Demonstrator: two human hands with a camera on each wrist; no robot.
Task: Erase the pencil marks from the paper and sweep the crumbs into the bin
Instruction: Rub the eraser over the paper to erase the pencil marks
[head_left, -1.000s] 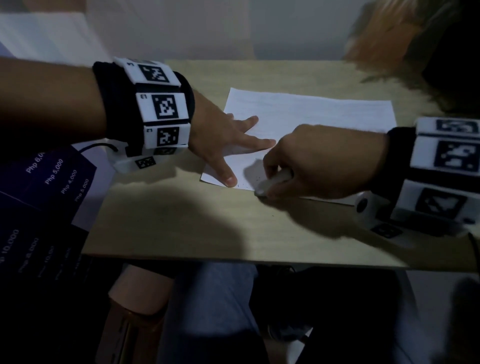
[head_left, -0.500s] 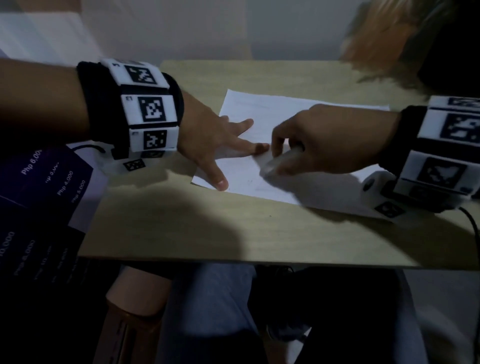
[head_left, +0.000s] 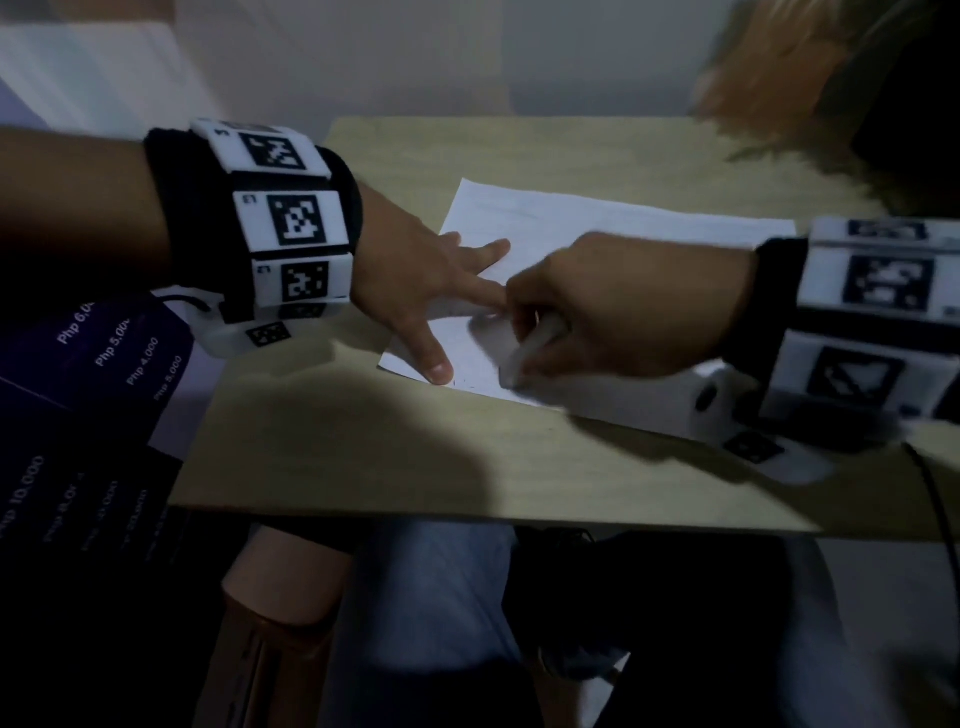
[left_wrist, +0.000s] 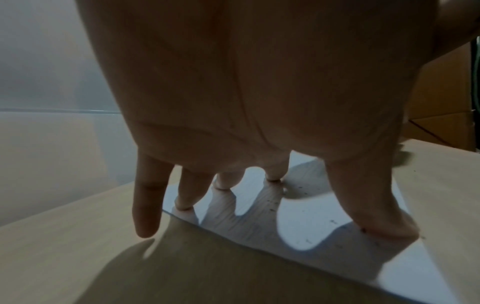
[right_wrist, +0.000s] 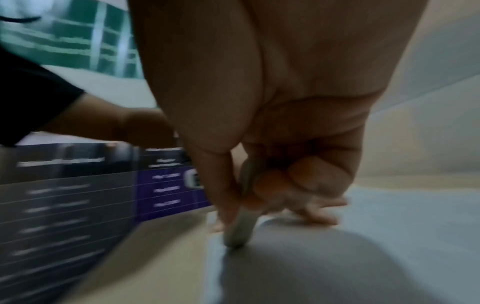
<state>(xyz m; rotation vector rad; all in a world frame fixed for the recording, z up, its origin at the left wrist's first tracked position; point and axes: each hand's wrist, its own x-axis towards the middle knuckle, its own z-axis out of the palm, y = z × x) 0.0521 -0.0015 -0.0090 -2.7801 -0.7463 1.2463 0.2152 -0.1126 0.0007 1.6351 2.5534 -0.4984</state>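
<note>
A white sheet of paper (head_left: 582, 223) lies on the wooden table (head_left: 467, 457). My left hand (head_left: 431, 291) presses the paper's left part flat with spread, straight fingers (left_wrist: 272, 174). My right hand (head_left: 613, 312) pinches a white eraser (head_left: 530, 353) between thumb and fingers, its tip down on the paper near the front edge. The right wrist view shows the eraser (right_wrist: 241, 224) upright in the pinch, blurred. Small dark crumbs (left_wrist: 291, 193) speckle the paper (left_wrist: 306, 226) around my left fingertips. No bin is in view.
A dark purple printed board (head_left: 104, 395) with price text leans at the table's left side. The table's front edge (head_left: 467, 517) runs above my legs. A blurred brown shape (head_left: 810, 78) sits at the back right.
My right hand has slid the eraser back toward the paper's front edge after moving up the sheet. The left hand stays pressed on the paper, and the paper has barely shifted.
</note>
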